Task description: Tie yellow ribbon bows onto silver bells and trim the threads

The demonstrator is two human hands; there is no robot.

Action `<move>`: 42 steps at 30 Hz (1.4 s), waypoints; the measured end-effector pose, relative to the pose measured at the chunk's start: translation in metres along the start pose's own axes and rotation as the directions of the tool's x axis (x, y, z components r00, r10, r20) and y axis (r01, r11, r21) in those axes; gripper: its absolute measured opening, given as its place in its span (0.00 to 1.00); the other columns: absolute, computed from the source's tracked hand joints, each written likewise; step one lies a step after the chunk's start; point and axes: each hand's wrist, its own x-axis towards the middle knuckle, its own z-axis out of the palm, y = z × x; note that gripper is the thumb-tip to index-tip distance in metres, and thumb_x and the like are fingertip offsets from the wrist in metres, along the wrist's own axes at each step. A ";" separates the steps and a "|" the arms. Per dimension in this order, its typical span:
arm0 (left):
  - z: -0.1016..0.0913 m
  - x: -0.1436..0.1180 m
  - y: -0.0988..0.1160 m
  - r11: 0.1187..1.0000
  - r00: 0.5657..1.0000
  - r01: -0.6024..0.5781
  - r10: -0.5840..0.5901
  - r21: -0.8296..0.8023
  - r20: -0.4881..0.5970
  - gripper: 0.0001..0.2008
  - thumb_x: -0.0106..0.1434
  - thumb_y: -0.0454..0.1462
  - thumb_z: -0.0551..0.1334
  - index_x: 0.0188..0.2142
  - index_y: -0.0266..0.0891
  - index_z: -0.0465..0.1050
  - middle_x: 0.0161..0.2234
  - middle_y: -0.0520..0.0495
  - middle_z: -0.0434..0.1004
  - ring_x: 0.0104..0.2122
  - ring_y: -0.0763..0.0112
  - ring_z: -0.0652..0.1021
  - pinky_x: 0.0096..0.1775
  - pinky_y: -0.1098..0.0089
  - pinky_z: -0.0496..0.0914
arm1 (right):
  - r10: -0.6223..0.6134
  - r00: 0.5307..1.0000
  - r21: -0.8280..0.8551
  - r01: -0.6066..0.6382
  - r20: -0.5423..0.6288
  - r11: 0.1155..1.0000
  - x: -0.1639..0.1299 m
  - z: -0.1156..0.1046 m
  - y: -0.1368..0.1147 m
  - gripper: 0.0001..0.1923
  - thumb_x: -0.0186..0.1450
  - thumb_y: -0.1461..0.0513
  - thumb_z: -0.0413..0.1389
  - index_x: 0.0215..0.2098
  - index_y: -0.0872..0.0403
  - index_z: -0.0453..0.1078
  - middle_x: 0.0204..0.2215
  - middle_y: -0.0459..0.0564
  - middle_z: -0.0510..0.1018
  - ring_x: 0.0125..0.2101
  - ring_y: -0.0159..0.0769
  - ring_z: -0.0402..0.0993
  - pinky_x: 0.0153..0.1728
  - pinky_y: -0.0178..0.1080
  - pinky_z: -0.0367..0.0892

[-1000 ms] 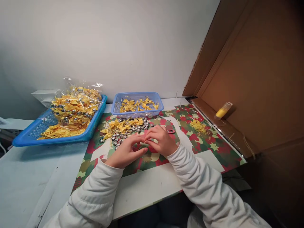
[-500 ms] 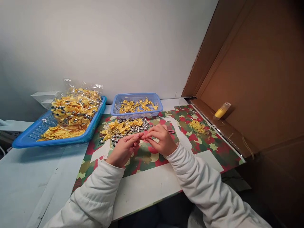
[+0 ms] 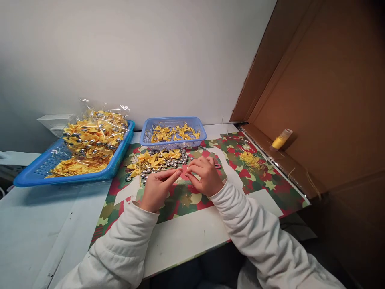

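Now, head view | left hand (image 3: 157,187) and right hand (image 3: 205,176) meet fingertip to fingertip over the patterned mat (image 3: 255,188), pinched together; what they pinch is too small to tell | silver bells (image 3: 162,165) and yellow bows (image 3: 150,159) lie just beyond them | small blue basket (image 3: 173,122) behind | big blue tray (image 3: 45,170) at left

No words, numbers, brands or signs can be read anywhere. The patterned sheet (image 3: 258,180) on the table (image 3: 36,224) carries only red, green and cream shapes, no lettering. The small yellow bottle (image 3: 281,140) at far right shows no legible label.
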 end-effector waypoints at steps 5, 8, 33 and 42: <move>-0.001 0.002 -0.007 0.990 0.999 -0.044 0.040 0.135 0.029 0.13 0.52 0.47 0.68 0.30 0.40 0.84 0.21 0.48 0.79 0.22 0.68 0.73 0.26 0.70 0.64 | -0.010 0.995 -0.081 0.018 0.098 0.997 0.000 0.003 0.001 0.08 0.68 0.63 0.53 0.31 0.54 0.70 0.35 0.48 0.79 0.37 0.37 0.65 0.39 0.43 0.48; -0.002 0.003 -0.009 0.976 0.997 -0.055 0.044 0.210 0.056 0.13 0.53 0.47 0.67 0.29 0.40 0.83 0.16 0.51 0.74 0.17 0.71 0.68 0.22 0.71 0.61 | -0.020 0.991 -0.106 0.034 0.129 0.994 -0.001 0.005 0.001 0.09 0.68 0.63 0.53 0.31 0.54 0.70 0.35 0.48 0.79 0.36 0.37 0.64 0.39 0.43 0.48; -0.005 0.000 0.005 0.980 0.980 -0.165 0.151 0.112 0.128 0.14 0.54 0.47 0.66 0.26 0.38 0.79 0.17 0.52 0.71 0.18 0.75 0.64 0.21 0.73 0.58 | 0.220 0.974 0.524 -0.215 0.054 0.824 0.003 0.004 0.001 0.04 0.65 0.60 0.56 0.34 0.52 0.70 0.35 0.48 0.76 0.39 0.37 0.69 0.41 0.40 0.61; -0.005 -0.001 0.007 0.994 0.973 -0.068 0.085 -0.085 0.216 0.13 0.53 0.46 0.68 0.25 0.37 0.77 0.21 0.51 0.71 0.20 0.76 0.65 0.22 0.73 0.59 | 0.148 0.905 0.794 -0.422 0.399 0.437 0.002 0.006 0.003 0.16 0.63 0.48 0.55 0.36 0.52 0.66 0.34 0.46 0.69 0.32 0.31 0.65 0.30 0.34 0.61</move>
